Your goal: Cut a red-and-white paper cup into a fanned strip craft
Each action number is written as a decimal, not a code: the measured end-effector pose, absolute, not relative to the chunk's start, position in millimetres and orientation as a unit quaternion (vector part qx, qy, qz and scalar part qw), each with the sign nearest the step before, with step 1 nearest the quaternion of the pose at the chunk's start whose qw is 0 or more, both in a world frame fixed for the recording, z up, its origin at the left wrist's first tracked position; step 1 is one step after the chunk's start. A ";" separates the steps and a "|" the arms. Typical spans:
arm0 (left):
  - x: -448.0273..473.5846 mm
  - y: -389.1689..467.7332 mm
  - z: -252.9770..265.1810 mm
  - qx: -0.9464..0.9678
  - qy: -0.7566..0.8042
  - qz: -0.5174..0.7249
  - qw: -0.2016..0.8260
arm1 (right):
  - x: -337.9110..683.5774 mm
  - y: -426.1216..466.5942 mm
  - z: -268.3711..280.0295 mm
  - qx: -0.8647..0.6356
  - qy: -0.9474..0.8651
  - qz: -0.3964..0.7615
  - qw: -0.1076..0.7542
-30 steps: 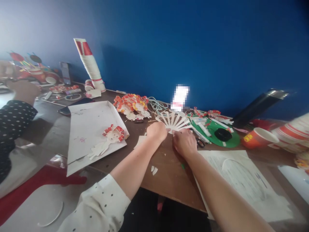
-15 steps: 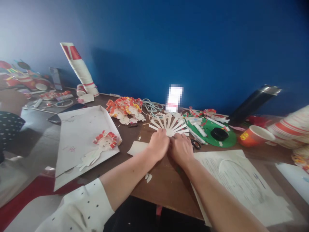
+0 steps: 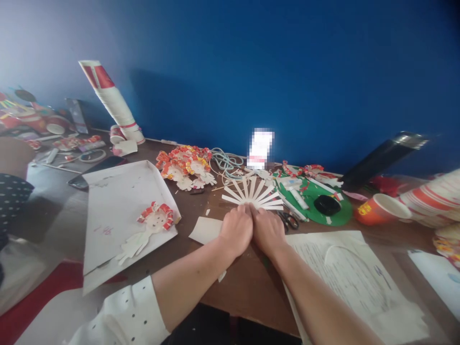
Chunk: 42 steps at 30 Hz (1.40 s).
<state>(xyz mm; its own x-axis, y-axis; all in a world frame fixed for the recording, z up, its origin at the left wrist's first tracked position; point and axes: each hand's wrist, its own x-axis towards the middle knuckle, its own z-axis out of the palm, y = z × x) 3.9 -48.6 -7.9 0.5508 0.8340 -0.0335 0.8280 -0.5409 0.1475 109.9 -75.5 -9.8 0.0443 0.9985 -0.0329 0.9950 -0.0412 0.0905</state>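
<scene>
Between my hands is a white paper piece cut into a fan of strips [image 3: 252, 194], its strips spreading away from me above the brown table. My left hand [image 3: 237, 227] is closed on its near edge. Right beside it, my right hand [image 3: 268, 225] is closed on the same edge, the two thumbs close together. My knuckles hide the lower part of the paper. A white paper scrap [image 3: 204, 229] lies partly under my left wrist. Black-handled scissors [image 3: 289, 220] lie just beyond my right hand.
Left stands a white box lid [image 3: 118, 191] bearing a paper figure [image 3: 157, 218]. Behind are a heap of red-trimmed paper figures [image 3: 185, 165] and a glowing phone [image 3: 260, 147]. To the right are a green disc [image 3: 341, 213], a paper cup [image 3: 383, 209], a dark flask [image 3: 384, 158] and printed sheets [image 3: 345, 268].
My hands and the fan of paper strips sit slightly lower in the view, and more of the strips shows above the knuckles. Both hands keep their hold.
</scene>
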 end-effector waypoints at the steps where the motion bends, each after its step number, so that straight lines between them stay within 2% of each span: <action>1: 3.6 -46.8 -9.5 0.875 0.476 0.019 0.082 | 109.9 -75.6 -9.6 0.721 0.691 0.022 0.044; 13: 5.2 -34.8 -11.2 0.881 0.463 -0.004 0.097 | 106.9 -64.5 -7.0 0.736 0.672 -0.002 0.077; 24: 13.2 -25.7 -8.1 0.872 0.473 -0.037 0.124 | 109.5 -65.0 -13.9 0.747 0.661 0.004 0.070; 29: 12.1 -25.1 -7.7 0.869 0.475 -0.036 0.133 | 109.4 -60.6 -8.7 0.750 0.656 -0.032 0.074; 42: 8.1 -26.5 -17.7 0.877 0.469 -0.010 0.100 | 111.2 -56.8 -1.5 0.757 0.644 -0.083 0.073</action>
